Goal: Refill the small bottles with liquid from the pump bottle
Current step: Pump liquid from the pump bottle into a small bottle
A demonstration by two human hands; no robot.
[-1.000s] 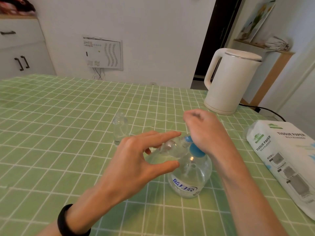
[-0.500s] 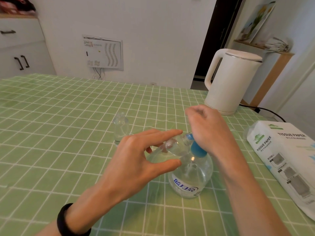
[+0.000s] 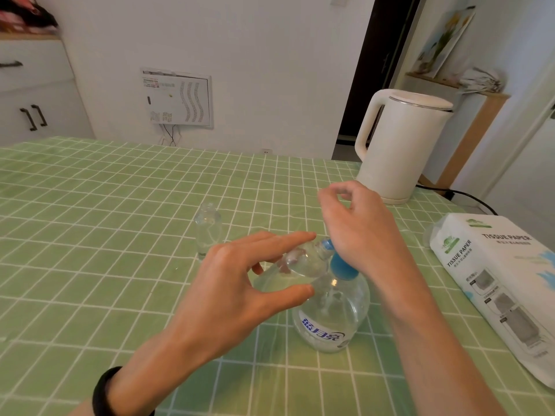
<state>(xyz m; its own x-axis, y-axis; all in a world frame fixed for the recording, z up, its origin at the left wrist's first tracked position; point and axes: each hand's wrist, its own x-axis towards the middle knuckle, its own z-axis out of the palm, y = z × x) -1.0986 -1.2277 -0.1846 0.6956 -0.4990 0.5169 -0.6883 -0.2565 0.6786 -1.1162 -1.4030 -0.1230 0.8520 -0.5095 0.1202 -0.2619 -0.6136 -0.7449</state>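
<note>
Your left hand (image 3: pixel 240 283) grasps a small clear bottle (image 3: pixel 303 261) between forefinger and thumb, tipped on its side with its mouth against the blue nozzle of the pump bottle (image 3: pixel 336 310). Your right hand (image 3: pixel 357 232) sits over the blue pump head with the heel of the palm on it. Its fingers are curled in, thumb close to forefinger, with nothing in them.

The pump bottle stands on the table just under both hands, round-bellied and see-through, with a blue-lettered label low on its front. A second small bottle (image 3: pixel 207 229), clear, uncapped and upright, stands a little way beyond your left hand. A black band (image 3: pixel 103 391) circles your left wrist.

The tablecloth (image 3: pixel 90 235) is soft green with a white grid. To the right stand a smooth white kettle (image 3: pixel 402 145) and a plastic-wrapped tissue pack (image 3: pixel 495 283). Behind are a white wall, a vented panel (image 3: pixel 180 97) and a white cabinet (image 3: pixel 33 115) with black handles.
</note>
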